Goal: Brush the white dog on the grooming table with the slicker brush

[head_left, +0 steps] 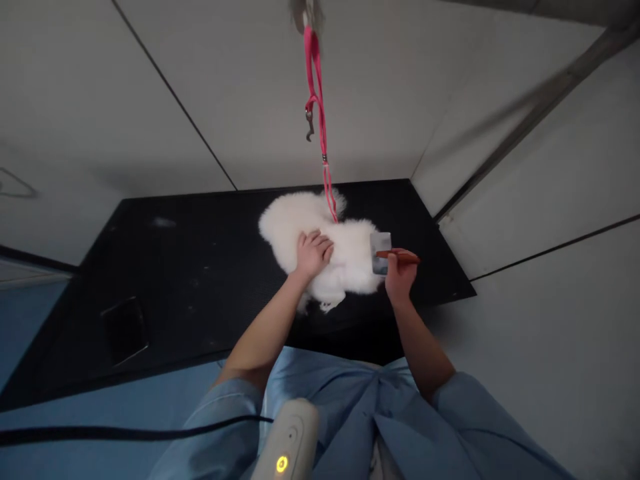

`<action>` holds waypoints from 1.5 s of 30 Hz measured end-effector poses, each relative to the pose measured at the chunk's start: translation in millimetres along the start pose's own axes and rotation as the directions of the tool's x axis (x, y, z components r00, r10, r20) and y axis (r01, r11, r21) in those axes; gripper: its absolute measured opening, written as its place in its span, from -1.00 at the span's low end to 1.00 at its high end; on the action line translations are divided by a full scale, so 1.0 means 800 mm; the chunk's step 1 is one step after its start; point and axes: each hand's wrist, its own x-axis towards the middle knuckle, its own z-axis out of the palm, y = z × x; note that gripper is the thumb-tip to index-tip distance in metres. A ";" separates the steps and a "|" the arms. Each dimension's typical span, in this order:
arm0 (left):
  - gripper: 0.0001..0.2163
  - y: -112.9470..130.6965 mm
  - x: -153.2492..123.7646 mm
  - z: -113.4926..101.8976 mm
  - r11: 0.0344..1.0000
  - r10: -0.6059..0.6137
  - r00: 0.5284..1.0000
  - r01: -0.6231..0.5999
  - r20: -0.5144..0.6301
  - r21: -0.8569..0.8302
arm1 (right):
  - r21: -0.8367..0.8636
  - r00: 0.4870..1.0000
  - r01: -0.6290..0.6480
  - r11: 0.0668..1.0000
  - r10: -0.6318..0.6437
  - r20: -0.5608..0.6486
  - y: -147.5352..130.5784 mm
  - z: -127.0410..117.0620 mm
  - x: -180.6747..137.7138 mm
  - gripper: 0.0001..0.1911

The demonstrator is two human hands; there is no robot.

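Note:
A fluffy white dog point(350, 243) is on the black tabletop, in the middle of the view. My left hand point(313, 255) rests on its back, fingers spread a little over the fur and holding nothing else. In my right hand point(401, 273) is a slicker brush, closed in my fingers by its reddish-brown handle. The flat pale head of the slicker brush point(381, 241) lies against the fur at the dog's right end. A pink grooming loop point(321, 123) hangs from above and runs down to the dog; where it meets the body is buried in fur.
The black grooming table point(200, 267) stands against pale wall panels. A dark flat phone-like object point(125, 331) lies at its left. A white device with a yellow light point(289, 443) and a black cable sits low in front of my body. A metal hook point(309, 125) dangles from the loop.

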 end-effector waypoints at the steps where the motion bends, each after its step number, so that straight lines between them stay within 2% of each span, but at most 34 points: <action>1: -0.77 -0.004 0.003 0.000 1.000 0.015 1.000 -0.015 0.008 -0.006 | -0.004 1.000 0.020 1.000 -0.020 0.011 -0.002 0.002 -0.003 -0.79; 2: -0.77 -0.007 0.004 0.000 0.999 0.031 0.999 -0.031 0.018 -0.015 | -0.002 0.996 0.012 1.000 -0.011 0.091 -0.003 0.005 -0.007 -0.80; 4: -0.77 -0.014 0.005 -0.003 0.998 0.057 0.998 -0.056 0.030 -0.032 | 0.005 0.950 -0.085 0.996 0.080 0.302 -0.005 0.012 -0.014 -0.82; 5: -0.77 -0.017 0.006 -0.004 0.997 0.060 0.998 -0.059 0.029 -0.041 | 0.004 0.931 -0.139 0.990 0.130 0.341 -0.006 0.014 -0.015 -0.81; 6: -0.76 -0.020 0.006 -0.006 0.997 0.060 0.998 -0.059 0.027 -0.052 | 0.004 0.939 -0.170 0.985 0.161 0.304 -0.006 0.016 -0.014 -0.80; 7: -0.76 -0.022 0.006 -0.007 0.996 0.058 0.998 -0.056 0.025 -0.063 | 0.009 0.967 -0.166 0.986 0.161 0.197 -0.006 0.016 -0.013 -0.79; 9: -0.76 -0.027 0.008 -0.010 0.995 0.055 0.998 -0.052 0.031 -0.081 | 0.009 0.996 -0.086 0.996 0.087 -0.037 -0.007 0.017 -0.015 -0.80; 10: -0.76 -0.029 0.009 -0.012 0.995 0.058 0.997 -0.054 0.043 -0.086 | 0.009 0.997 -0.048 0.999 0.048 -0.063 -0.009 0.018 -0.018 -0.82; 12: -0.76 -0.032 0.013 -0.016 0.994 0.078 0.994 -0.072 0.074 -0.083 | 0.033 0.993 -0.039 0.999 0.035 0.112 -0.014 0.024 -0.028 -0.86; 14: -0.76 -0.035 0.018 -0.020 0.993 0.102 0.990 -0.095 0.096 -0.072 | 0.057 0.948 -0.108 0.992 0.086 0.305 -0.016 0.027 -0.035 -0.88; 15: -0.75 -0.037 0.021 -0.021 0.992 0.112 0.988 -0.106 0.104 -0.066 | 0.059 0.946 -0.128 0.990 0.103 0.308 -0.017 0.026 -0.035 -0.88; 16: -0.75 -0.039 0.023 -0.022 0.992 0.119 0.987 -0.113 0.108 -0.058 | 0.062 0.967 -0.120 0.991 0.103 0.232 -0.016 0.024 -0.034 -0.86; 18: -0.74 -0.041 0.027 -0.022 0.992 0.127 0.985 -0.123 0.117 -0.042 | 0.058 0.999 -0.043 0.997 0.045 -0.030 -0.016 0.020 -0.030 -0.85; 19: -0.74 -0.043 0.029 -0.021 0.991 0.131 0.984 -0.127 0.125 -0.039 | 0.052 0.995 -0.006 0.999 0.012 -0.104 -0.017 0.020 -0.030 -0.85; 20: -0.73 -0.044 0.031 -0.021 0.991 0.134 0.982 -0.130 0.134 -0.039 | 0.057 0.996 0.005 0.998 0.000 -0.092 -0.018 0.022 -0.033 -0.86; 22: -0.72 -0.046 0.034 -0.020 0.989 0.146 0.977 -0.140 0.157 -0.051 | 0.074 0.989 -0.072 0.995 0.062 0.134 -0.022 0.031 -0.041 -0.88; 23: -0.72 -0.048 0.035 -0.020 0.988 0.152 0.974 -0.144 0.166 -0.059 | 0.069 0.960 -0.133 0.989 0.111 0.259 -0.023 0.036 -0.045 -0.89; 24: -0.72 -0.049 0.036 -0.021 0.987 0.155 0.973 -0.146 0.169 -0.064 | 0.056 0.934 -0.177 0.983 0.150 0.325 -0.024 0.040 -0.047 -0.89; 25: -0.72 -0.049 0.037 -0.022 0.987 0.153 0.974 -0.144 0.167 -0.065 | 0.048 0.938 -0.188 0.981 0.165 0.306 -0.025 0.041 -0.046 -0.87; 27: -0.71 -0.050 0.038 -0.023 0.989 0.145 0.977 -0.137 0.157 -0.060 | 0.049 0.992 -0.111 0.993 0.107 0.074 -0.025 0.041 -0.042 -0.85; 28: -0.71 -0.051 0.038 -0.024 0.989 0.142 0.978 -0.134 0.154 -0.058 | 0.050 0.998 -0.050 0.998 0.052 -0.038 -0.025 0.041 -0.040 -0.86; 29: -0.70 -0.051 0.039 -0.025 0.989 0.143 0.977 -0.135 0.157 -0.058 | 0.051 0.997 -0.003 0.999 0.007 -0.079 -0.025 0.041 -0.040 -0.86; 30: -0.68 -0.052 0.040 -0.025 0.989 0.145 0.976 -0.136 0.163 -0.062 | 0.055 0.999 0.015 0.998 -0.014 -0.030 -0.026 0.043 -0.042 -0.87; 31: -0.66 -0.053 0.040 -0.026 0.989 0.142 0.976 -0.133 0.167 -0.066 | 0.059 0.996 -0.003 0.998 -0.003 0.093 -0.026 0.045 -0.045 -0.88; 33: -0.61 -0.057 0.041 -0.026 0.990 0.128 0.977 -0.117 0.170 -0.074 | 0.032 0.935 -0.096 0.995 0.079 0.345 -0.024 0.048 -0.049 -0.89; 34: -0.60 -0.059 0.042 -0.026 0.991 0.120 0.979 -0.109 0.167 -0.076 | 0.012 0.919 -0.132 0.991 0.118 0.377 -0.023 0.047 -0.048 -0.88; 35: -0.60 -0.061 0.043 -0.026 0.992 0.115 0.980 -0.104 0.163 -0.075 | 0.001 0.936 -0.142 0.990 0.134 0.325 -0.021 0.043 -0.046 -0.86; 37: -0.64 -0.062 0.046 -0.027 0.993 0.105 0.981 -0.096 0.161 -0.063 | 0.002 0.994 -0.083 0.997 0.082 0.065 -0.020 0.029 -0.038 -0.84; 38: -0.66 -0.061 0.047 -0.027 0.995 0.096 0.981 -0.088 0.169 -0.054 | 0.002 0.999 -0.031 1.000 0.031 -0.036 -0.020 0.022 -0.035 -0.84; 39: -0.68 -0.058 0.046 -0.029 0.996 0.082 0.982 -0.075 0.173 -0.046 | 0.002 0.998 0.012 1.000 -0.012 -0.056 -0.020 0.016 -0.034 -0.84; 41: -0.72 -0.046 0.036 -0.032 0.997 0.036 0.992 -0.029 0.117 -0.066 | 0.010 0.993 0.023 1.000 -0.024 0.116 -0.021 0.009 -0.035 -0.86; 43: -0.74 -0.024 0.008 -0.030 0.984 -0.021 1.000 0.018 -0.020 -0.180 | 0.010 0.967 -0.052 0.999 0.048 0.250 -0.016 -0.001 -0.032 -0.86; 44: -0.75 -0.010 -0.014 -0.025 0.960 -0.066 0.993 0.037 -0.096 -0.278 | 0.011 0.974 -0.087 0.996 0.083 0.210 -0.012 -0.010 -0.026 -0.84; 45: -0.74 0.007 -0.038 -0.016 0.914 -0.103 0.990 0.053 -0.102 -0.403 | 0.016 0.991 -0.102 0.995 0.100 0.094 -0.005 -0.022 -0.017 -0.81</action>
